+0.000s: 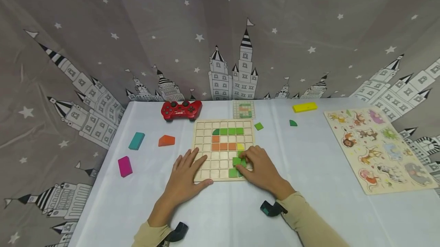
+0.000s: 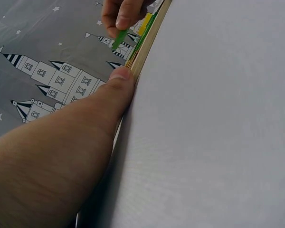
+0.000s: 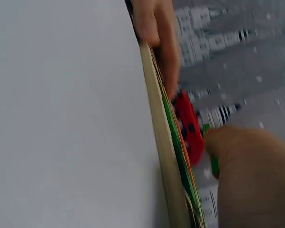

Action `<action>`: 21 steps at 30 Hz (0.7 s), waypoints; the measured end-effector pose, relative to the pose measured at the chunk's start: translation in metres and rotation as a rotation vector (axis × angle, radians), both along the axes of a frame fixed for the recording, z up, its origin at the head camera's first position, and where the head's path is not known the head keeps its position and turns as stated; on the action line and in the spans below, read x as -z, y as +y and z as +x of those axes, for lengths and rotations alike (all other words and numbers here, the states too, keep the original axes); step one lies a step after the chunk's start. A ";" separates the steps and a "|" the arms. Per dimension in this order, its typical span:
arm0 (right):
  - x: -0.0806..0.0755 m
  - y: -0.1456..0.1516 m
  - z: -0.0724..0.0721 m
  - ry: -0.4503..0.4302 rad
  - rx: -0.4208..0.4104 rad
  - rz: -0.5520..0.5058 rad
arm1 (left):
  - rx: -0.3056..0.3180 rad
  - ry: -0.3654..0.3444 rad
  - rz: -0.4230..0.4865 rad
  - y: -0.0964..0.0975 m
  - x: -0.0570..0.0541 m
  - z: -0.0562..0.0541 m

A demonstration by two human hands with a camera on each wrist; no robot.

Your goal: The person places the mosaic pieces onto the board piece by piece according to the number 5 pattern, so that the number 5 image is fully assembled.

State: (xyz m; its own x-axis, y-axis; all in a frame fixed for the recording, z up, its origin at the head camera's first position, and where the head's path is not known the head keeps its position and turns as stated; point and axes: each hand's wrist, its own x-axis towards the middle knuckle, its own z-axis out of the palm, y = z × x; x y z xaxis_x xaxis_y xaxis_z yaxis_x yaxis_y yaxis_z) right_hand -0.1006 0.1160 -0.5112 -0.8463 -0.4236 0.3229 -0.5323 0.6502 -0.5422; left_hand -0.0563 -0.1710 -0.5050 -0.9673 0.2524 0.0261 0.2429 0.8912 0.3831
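A wooden grid board [image 1: 207, 125] lies on the white table in front of me. My left hand [image 1: 185, 178] rests on its left side with fingers spread, the thumb at the front edge. Over the lower right cells, my right hand [image 1: 259, 168] pinches a green square tile [image 1: 236, 161] between thumb and fingers; the left wrist view shows this tile [image 2: 118, 40] tilted above the board. Set in the grid are a row of green tiles [image 1: 232, 131], a dark green rounded tile [image 1: 215, 132], orange tiles [image 1: 224, 146] and a yellow tile [image 1: 240, 146]. Right-hand fingers partly hide other green tiles.
Behind the board are a red game controller [image 1: 181, 110] and a small pattern card [image 1: 244, 109]. A loose green tile [image 1: 259, 126] lies off its right edge. Teal [image 1: 136, 141], magenta [image 1: 125, 166] and orange blocks [image 1: 166, 140] sit left; an animal puzzle [image 1: 352, 170] lies right.
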 end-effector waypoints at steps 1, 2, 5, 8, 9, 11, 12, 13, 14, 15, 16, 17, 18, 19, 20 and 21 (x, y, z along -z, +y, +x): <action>0.000 -0.006 0.004 0.017 -0.017 0.016 | 0.000 0.002 0.001 0.000 0.000 0.000; -0.001 -0.011 0.007 0.032 -0.029 0.033 | 0.000 0.003 0.001 0.000 0.000 0.000; -0.001 -0.025 0.015 0.067 -0.058 0.078 | 0.000 0.005 0.000 0.000 0.000 -0.001; -0.001 -0.034 0.020 0.079 -0.059 0.129 | 0.000 0.003 0.003 0.000 0.000 -0.001; -0.001 -0.035 0.021 0.079 -0.056 0.147 | 0.000 0.004 0.002 -0.001 0.000 -0.001; -0.001 -0.037 0.022 0.075 -0.044 0.175 | 0.001 0.005 0.003 -0.001 -0.001 -0.001; -0.001 -0.038 0.023 0.075 -0.039 0.184 | 0.001 0.006 0.002 -0.001 0.000 -0.001; -0.002 -0.038 0.023 0.073 -0.036 0.188 | 0.001 0.008 0.000 -0.001 0.000 -0.001; -0.002 -0.039 0.023 0.071 -0.034 0.191 | 0.002 0.010 -0.001 -0.001 0.000 -0.001; -0.002 -0.039 0.023 0.070 -0.033 0.191 | 0.002 0.011 -0.002 -0.001 0.001 -0.001; -0.002 -0.039 0.023 0.069 -0.033 0.191 | 0.001 0.011 -0.001 -0.001 0.001 -0.001; -0.002 -0.039 0.023 0.069 -0.033 0.191 | 0.000 0.012 -0.002 -0.001 0.001 -0.001; -0.002 -0.039 0.023 0.068 -0.034 0.189 | -0.001 0.011 -0.002 -0.001 0.001 -0.001; -0.002 -0.038 0.023 0.066 -0.034 0.188 | -0.001 0.008 0.000 -0.001 0.001 -0.001; -0.002 -0.038 0.023 0.066 -0.034 0.186 | -0.002 0.006 0.002 -0.001 0.001 -0.001; -0.002 -0.038 0.023 0.065 -0.033 0.183 | -0.002 0.004 0.005 -0.001 0.001 -0.001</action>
State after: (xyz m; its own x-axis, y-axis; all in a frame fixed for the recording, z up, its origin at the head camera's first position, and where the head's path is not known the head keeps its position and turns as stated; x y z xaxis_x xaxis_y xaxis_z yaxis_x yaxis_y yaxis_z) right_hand -0.0774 0.0776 -0.5095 -0.8110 -0.5074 0.2913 -0.5849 0.7166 -0.3800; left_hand -0.0570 -0.1716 -0.5059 -0.9676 0.2507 0.0312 0.2430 0.8899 0.3862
